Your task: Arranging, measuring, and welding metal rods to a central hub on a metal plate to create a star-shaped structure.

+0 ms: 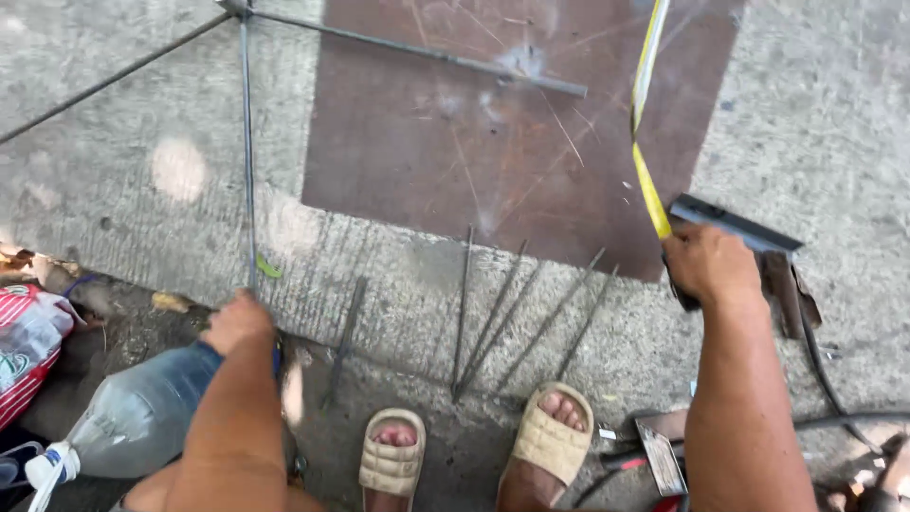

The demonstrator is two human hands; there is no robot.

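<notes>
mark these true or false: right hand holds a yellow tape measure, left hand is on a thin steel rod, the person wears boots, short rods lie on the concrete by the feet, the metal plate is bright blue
1. The right hand holds a yellow tape measure. True; the tape runs up across the plate.
2. The left hand is on a thin steel rod. True; it grips the rod's near end.
3. The person wears boots. False; they wear open tan sandals with the toes showing.
4. Short rods lie on the concrete in front of the feet. True.
5. The metal plate is bright blue. False; it is rusty brown and scratched.
</notes>
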